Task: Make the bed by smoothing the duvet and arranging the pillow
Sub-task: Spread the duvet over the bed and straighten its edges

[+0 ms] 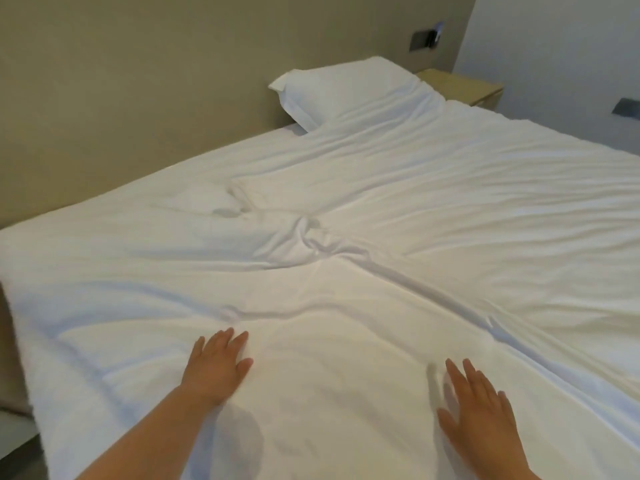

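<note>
A flat beige wall panel (pixel 138 81) fills the left side and the back of the room. High on it, toward the right, sits 1 dark rectangular plate (pixel 420 40). A small pale-blue object (pixel 438 28) touches its upper right corner, too blurred to tell what it is. Right of the panel the wall (pixel 554 39) is white. Low against that join stands a light wooden nightstand (pixel 464 86), with only its top and 1 side showing. At the right edge a dark grey shape (pixel 626 107) is cut off. In the lower left corner there is a strip of grey floor (pixel 15 448).
</note>
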Available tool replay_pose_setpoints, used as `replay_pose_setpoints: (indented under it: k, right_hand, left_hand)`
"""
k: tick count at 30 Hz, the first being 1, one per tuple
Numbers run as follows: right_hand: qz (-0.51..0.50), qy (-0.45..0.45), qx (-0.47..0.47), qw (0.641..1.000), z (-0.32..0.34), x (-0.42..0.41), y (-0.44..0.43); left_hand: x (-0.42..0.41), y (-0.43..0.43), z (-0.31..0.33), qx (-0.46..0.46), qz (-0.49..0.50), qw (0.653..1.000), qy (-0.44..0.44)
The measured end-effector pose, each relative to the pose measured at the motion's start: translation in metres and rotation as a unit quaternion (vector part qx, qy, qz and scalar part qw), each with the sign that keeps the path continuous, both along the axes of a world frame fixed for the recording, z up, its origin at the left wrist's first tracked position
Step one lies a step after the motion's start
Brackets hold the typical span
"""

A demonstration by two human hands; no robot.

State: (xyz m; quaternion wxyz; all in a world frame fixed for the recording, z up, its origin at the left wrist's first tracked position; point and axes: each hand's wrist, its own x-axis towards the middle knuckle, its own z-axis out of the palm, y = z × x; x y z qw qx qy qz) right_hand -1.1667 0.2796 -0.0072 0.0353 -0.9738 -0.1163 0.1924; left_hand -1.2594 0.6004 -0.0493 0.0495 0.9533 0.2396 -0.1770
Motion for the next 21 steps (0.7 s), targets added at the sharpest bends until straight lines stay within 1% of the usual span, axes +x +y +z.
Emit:
replay_pose_setpoints:
  k: [3, 6, 8, 9, 12, 13, 14, 16, 18, 20, 21]
  right_hand:
    - [-0.002, -0.008, -0.015, 1.000, 0.013, -0.010, 0.008]
    - [0.008, -0.013, -0.020, 1.000, 0.021, -0.009, 0.044]
    - [0.032, -0.021, -0.021, 0.999, 0.018, -0.004, 0.090]
    - [0.046, -0.024, -0.018, 0.998, 0.014, 0.002, 0.117]
    - [0.059, -0.015, 0.006, 0.998, -0.001, 0.032, 0.207]
    - [0.057, -0.010, 0.018, 0.998, -0.005, 0.044, 0.235]
    - [0.050, -0.012, 0.035, 0.998, -0.008, 0.055, 0.263]
    - [0.034, -0.027, 0.079, 0.996, -0.009, 0.075, 0.307]
    - [0.010, -0.042, 0.124, 0.991, -0.008, 0.092, 0.332]
    - [-0.021, -0.058, 0.131, 0.989, -0.005, 0.111, 0.339]
    - [-0.040, -0.068, 0.130, 0.988, -0.003, 0.123, 0.339]
  left_hand:
    - [-0.016, 0.004, 0.007, -0.014, -0.025, 1.000, -0.005]
    - [-0.015, 0.030, 0.008, -0.030, -0.072, 0.997, -0.014]
    - [-0.006, 0.062, 0.004, 0.013, -0.137, 0.985, -0.103]
    - [-0.001, 0.081, 0.001, 0.028, -0.140, 0.982, -0.125]
    - [0.021, 0.146, -0.011, 0.004, -0.155, 0.977, -0.148]
    - [0.028, 0.167, -0.012, -0.004, -0.160, 0.971, -0.178]
    - [0.039, 0.188, -0.007, 0.000, -0.162, 0.960, -0.228]
    - [0.068, 0.226, 0.006, -0.002, -0.167, 0.940, -0.298]
    - [0.103, 0.260, 0.018, -0.005, -0.148, 0.927, -0.344]
    - [0.143, 0.283, 0.037, -0.046, -0.071, 0.924, -0.372]
    - [0.164, 0.293, 0.044, -0.068, -0.039, 0.928, -0.364]
